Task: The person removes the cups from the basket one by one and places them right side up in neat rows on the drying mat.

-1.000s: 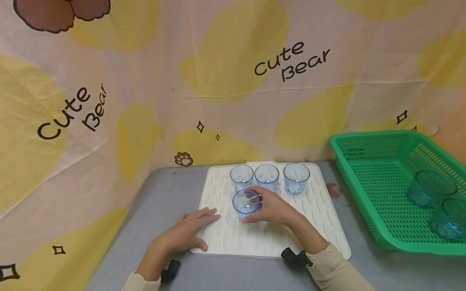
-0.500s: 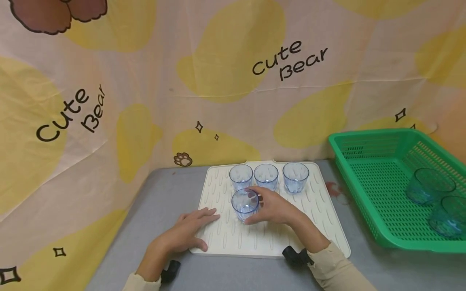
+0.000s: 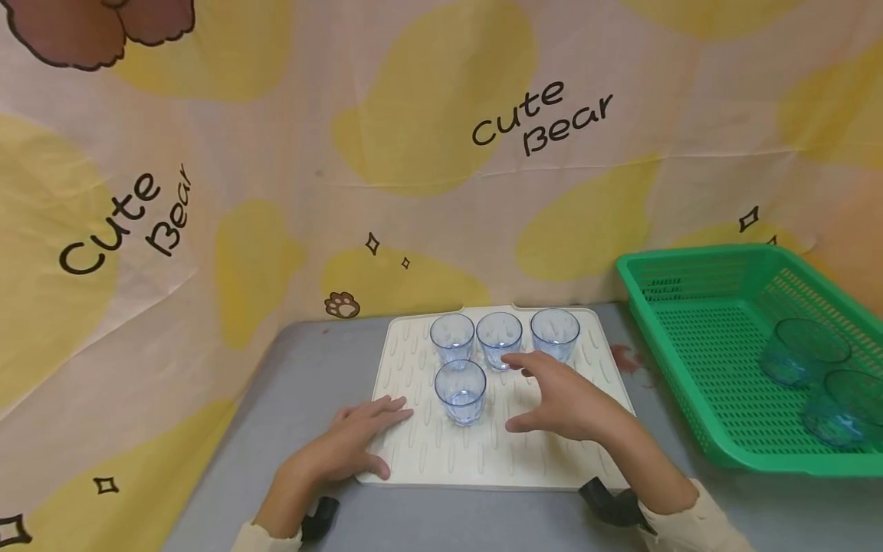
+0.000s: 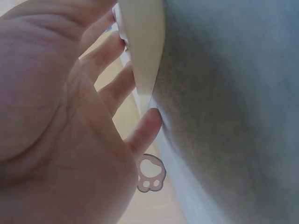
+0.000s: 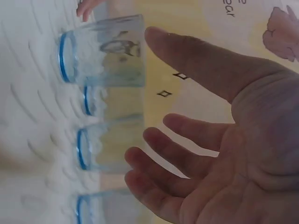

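A clear bluish glass (image 3: 461,392) stands upright on the white ribbed mat (image 3: 428,452), in front of a back row of three like it: a left glass (image 3: 451,337), a middle glass (image 3: 499,340) and a right glass (image 3: 555,334). My right hand (image 3: 569,395) is just right of the front glass, thumb and fingers spread apart and holding nothing. In the right wrist view a gap shows between the thumb and the front glass (image 5: 110,51). My left hand (image 3: 352,441) rests on the mat's left edge with fingers extended; the left wrist view shows its fingertips along that edge.
On the right stands a green plastic basket (image 3: 679,391) holding two more glasses, a rear glass (image 3: 803,353) and a nearer glass (image 3: 841,410). A printed cloth (image 3: 414,153) hangs behind the grey table (image 3: 324,360).
My right hand has let go of the front glass and drawn back to the right. That glass stays standing on the mat. The left hand keeps its place.
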The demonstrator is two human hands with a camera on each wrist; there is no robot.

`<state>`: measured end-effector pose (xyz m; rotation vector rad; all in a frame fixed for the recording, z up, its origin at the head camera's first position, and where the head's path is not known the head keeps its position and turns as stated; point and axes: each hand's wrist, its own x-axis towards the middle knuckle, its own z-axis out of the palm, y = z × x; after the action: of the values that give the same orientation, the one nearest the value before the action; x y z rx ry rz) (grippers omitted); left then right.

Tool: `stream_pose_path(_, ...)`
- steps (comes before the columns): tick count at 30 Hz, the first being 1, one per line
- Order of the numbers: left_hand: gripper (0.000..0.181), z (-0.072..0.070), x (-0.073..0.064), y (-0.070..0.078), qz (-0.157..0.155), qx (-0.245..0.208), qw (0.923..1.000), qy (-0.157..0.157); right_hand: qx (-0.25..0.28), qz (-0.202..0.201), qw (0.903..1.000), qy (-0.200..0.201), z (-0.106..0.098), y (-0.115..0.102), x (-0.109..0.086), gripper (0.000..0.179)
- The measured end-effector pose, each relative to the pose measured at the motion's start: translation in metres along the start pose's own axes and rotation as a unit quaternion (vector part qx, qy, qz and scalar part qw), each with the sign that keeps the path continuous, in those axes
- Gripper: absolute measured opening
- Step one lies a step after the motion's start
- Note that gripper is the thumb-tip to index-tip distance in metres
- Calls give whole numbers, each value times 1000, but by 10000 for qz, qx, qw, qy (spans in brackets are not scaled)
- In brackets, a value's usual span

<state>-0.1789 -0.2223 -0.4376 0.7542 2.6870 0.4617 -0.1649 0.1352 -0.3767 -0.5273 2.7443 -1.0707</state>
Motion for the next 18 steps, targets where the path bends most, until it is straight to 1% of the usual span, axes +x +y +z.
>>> stream_pose_path(3,91,0,-2,-1,-23,-39,10000,-22,-192,-209,9993,245,-14,4,-16,81)
stream_pose_path(5,90,-1,-2,-1,-32,-66,10000,-29,-309,-238,9982,449,-24,9,-27,79)
stream_pose_path(7,90,-1,-1,-1,-31,-71,10000,-25,-449,-165,9969,624,-36,15,-38,80)
stream_pose_path(11,90,-2,0,0,-45,-45,10000,-12,-710,148,9936,866,-59,31,-59,85)
stream_pose_path(14,90,-2,0,0,-37,-3,10000,-2,-827,282,9905,1062,-75,47,-73,86)
stream_pose_path(18,90,-1,-1,0,-4,12,10000,6,-1048,451,9838,1382,-94,71,-90,81)
